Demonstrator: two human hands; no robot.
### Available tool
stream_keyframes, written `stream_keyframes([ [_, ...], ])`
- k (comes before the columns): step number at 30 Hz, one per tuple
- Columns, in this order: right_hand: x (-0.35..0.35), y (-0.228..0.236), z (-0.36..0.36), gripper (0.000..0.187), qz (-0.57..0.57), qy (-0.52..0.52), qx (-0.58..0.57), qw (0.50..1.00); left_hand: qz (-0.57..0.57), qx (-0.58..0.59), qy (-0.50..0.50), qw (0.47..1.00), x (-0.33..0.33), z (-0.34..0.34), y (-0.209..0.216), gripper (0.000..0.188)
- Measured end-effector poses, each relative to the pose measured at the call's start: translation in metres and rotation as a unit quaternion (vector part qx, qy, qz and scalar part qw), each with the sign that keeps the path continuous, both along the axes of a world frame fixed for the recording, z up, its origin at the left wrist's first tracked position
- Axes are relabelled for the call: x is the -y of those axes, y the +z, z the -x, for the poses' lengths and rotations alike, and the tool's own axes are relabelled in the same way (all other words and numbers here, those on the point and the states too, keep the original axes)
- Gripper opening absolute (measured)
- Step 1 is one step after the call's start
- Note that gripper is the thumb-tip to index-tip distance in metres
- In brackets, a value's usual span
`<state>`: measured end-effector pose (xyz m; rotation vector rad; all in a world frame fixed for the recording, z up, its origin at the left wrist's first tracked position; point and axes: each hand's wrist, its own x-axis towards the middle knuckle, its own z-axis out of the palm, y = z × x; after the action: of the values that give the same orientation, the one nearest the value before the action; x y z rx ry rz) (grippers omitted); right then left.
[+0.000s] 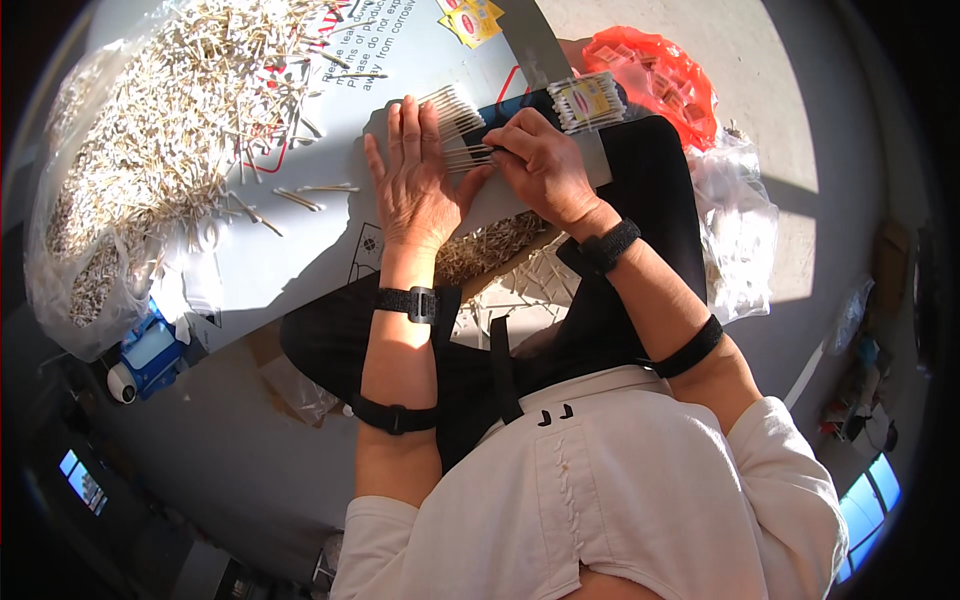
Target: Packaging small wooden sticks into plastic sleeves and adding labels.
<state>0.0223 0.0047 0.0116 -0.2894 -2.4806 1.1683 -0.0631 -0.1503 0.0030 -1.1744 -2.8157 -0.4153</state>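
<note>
While cotton swabs (466,158) are pinched by the right hand (545,165), left hand (408,192) spread, one pack (588,102) is filled, the upper-left heap (190,130) unpacked.

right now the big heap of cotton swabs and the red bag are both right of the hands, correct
Not quite: the head view shows the big heap of cotton swabs left of the left hand and right hand. The red bag is right of them.
</note>
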Motion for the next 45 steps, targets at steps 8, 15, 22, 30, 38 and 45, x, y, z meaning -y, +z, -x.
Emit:
stream_keyframes([
  [8, -0.001, 0.001, 0.005, 0.013, -0.015, 0.008, 0.019, 1.000, 0.005, -0.008, 0.004, 1.000, 0.000, 0.001, -0.002, 0.098],
  [15, -0.005, 0.002, 0.027, 0.015, -0.064, 0.005, 0.037, 0.997, 0.020, -0.002, 0.013, 1.000, -0.002, 0.000, -0.001, 0.099],
  [22, -0.003, -0.002, 0.028, 0.013, -0.081, 0.018, 0.055, 0.995, 0.017, -0.003, 0.014, 1.000, 0.000, 0.001, -0.003, 0.098],
  [30, -0.004, -0.001, 0.036, 0.015, -0.037, 0.000, 0.018, 0.999, 0.016, 0.007, 0.014, 1.000, -0.001, 0.001, -0.001, 0.099],
  [38, -0.005, -0.004, 0.036, 0.013, -0.067, 0.022, 0.044, 0.997, 0.023, 0.022, 0.016, 0.999, -0.001, 0.002, 0.000, 0.101],
  [45, -0.004, -0.002, 0.042, 0.013, -0.020, -0.002, 0.011, 1.000, 0.017, 0.034, 0.018, 0.999, -0.001, 0.001, -0.001, 0.100],
])
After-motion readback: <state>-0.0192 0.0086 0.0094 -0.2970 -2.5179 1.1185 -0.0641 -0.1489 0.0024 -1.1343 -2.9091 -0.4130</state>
